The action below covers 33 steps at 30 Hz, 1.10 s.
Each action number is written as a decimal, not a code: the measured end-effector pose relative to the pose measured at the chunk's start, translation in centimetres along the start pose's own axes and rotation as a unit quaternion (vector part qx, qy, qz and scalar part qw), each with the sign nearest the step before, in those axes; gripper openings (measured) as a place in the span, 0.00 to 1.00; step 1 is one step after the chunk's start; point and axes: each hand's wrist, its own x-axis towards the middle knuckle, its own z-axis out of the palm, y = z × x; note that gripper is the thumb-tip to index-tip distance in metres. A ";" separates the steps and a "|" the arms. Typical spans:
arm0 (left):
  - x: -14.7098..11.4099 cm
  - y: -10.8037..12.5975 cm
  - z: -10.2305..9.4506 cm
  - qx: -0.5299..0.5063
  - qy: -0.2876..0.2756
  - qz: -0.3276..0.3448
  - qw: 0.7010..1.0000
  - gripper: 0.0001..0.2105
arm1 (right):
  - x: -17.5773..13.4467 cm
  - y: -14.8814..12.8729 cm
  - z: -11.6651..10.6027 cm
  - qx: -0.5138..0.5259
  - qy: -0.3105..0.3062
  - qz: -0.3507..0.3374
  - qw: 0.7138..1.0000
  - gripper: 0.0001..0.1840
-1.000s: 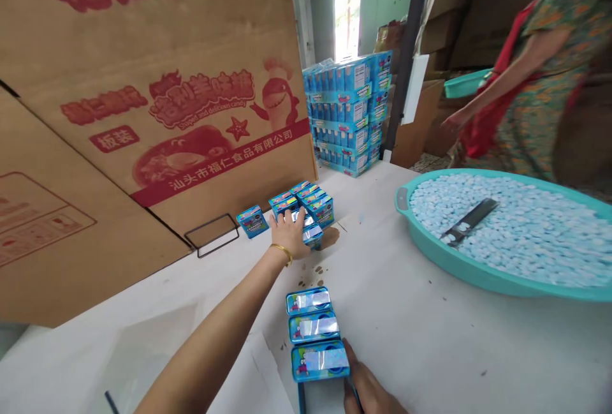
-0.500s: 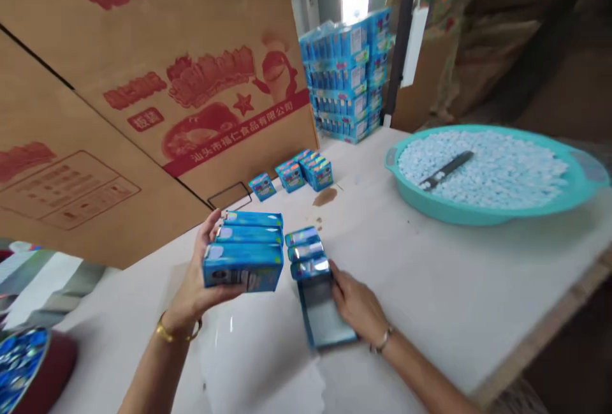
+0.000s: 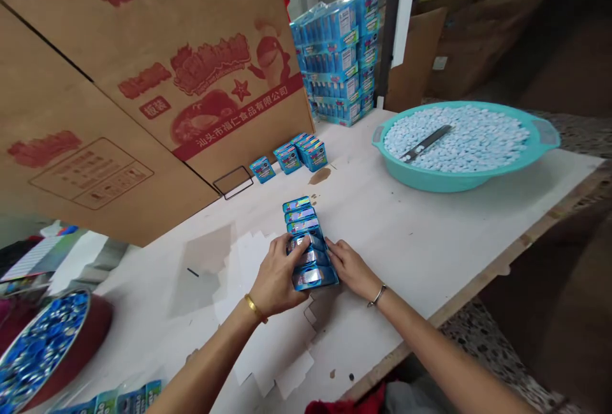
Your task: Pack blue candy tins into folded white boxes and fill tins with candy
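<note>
My left hand (image 3: 275,277) is closed around three small blue boxes (image 3: 313,275), thumb on top and fingers along the left side. These sit at the near end of a shallow blue tray (image 3: 327,256), mostly hidden under its contents. Three more blue boxes (image 3: 299,215) stand in a row at the tray's far end. On the tray's right edge, my right hand (image 3: 351,268) grips with its fingers bent against the side. White sheets (image 3: 268,337) lie on the table below and to the left.
A large cardboard carton (image 3: 229,114) stands at the back left. Several loose blue boxes (image 3: 313,154) sit before it, and wrapped packs (image 3: 335,63) are stacked behind. A turquoise basin (image 3: 430,179) holds pale blue pieces. A red tub (image 3: 93,325) of blue-wrapped items is at left.
My left hand has moved right and down, setting its three boxes into the near part of the tray, which was bare before. My right hand stays at the tray's side.
</note>
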 end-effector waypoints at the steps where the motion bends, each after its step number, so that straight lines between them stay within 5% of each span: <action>1: 0.4 0.6 -0.1 0.024 -0.021 -0.007 0.999 0.46 | 0.0 0.1 -0.1 0.001 -0.003 0.003 1.000 0.24; 5: 1.5 2.4 0.0 0.102 -0.095 -0.024 0.990 0.49 | -0.5 0.2 -0.2 0.010 -0.013 0.008 1.000 0.25; 11: 0.4 1.9 1.9 0.117 -0.010 -0.003 0.993 0.49 | -1.3 0.6 0.2 0.038 -0.011 0.008 0.999 0.26; 15: 0.5 0.8 2.4 0.049 -0.024 0.042 0.998 0.48 | -1.7 0.4 -0.3 0.065 -0.018 0.014 0.998 0.27; 17: 0.1 -1.5 2.3 -0.005 -0.010 0.018 1.000 0.44 | -2.5 0.0 -1.2 0.071 -0.002 0.033 0.997 0.27; 19: -1.2 -5.5 2.2 -0.041 0.034 -0.108 0.993 0.34 | -4.1 -0.2 -2.3 0.072 0.021 0.071 0.995 0.26; 22: -5.2 -12.8 2.3 -0.024 0.082 -0.355 0.931 0.16 | -7.4 0.1 -3.8 0.083 0.048 0.154 0.983 0.24; 25: -9.7 -18.7 3.2 -0.013 0.083 -0.457 0.886 0.11 | -10.5 0.8 -4.6 0.101 0.062 0.232 0.965 0.25; 28: -12.1 -21.2 4.4 -0.021 0.084 -0.491 0.867 0.08 | -12.1 0.7 -4.4 0.114 0.040 0.254 0.960 0.26; 33: -11.8 -21.5 4.7 -0.059 0.115 -0.503 0.854 0.08 | -12.5 -1.4 -2.4 0.147 -0.058 0.208 0.965 0.24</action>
